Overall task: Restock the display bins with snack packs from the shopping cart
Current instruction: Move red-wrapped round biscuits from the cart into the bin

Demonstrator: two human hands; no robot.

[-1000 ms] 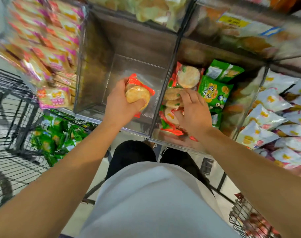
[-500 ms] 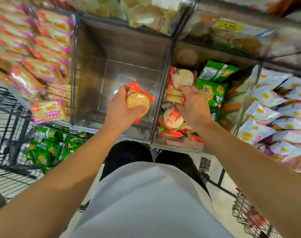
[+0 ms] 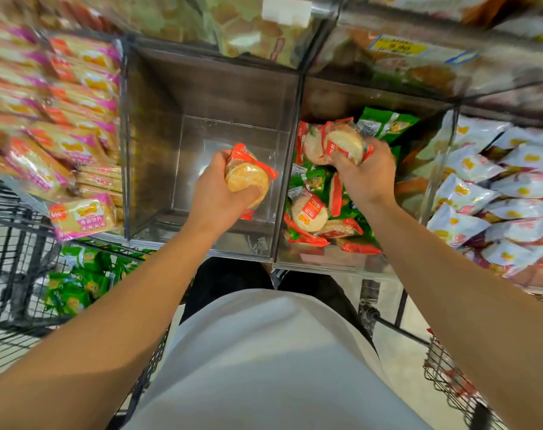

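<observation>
Head view: left hand (image 3: pixel 220 193) gripping a red rice-cracker pack (image 3: pixel 248 180) over the empty clear bin (image 3: pixel 202 97), right hand (image 3: pixel 364 173) clutching more packs (image 3: pixel 335 145) over the mixed bin (image 3: pixel 320 265), risking one slipping from the overfull grip.

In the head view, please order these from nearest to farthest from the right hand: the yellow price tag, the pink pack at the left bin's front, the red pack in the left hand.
1. Red pack, left of the right hand.
2. Yellow price tag, upper shelf.
3. Pink pack, far left.
</observation>
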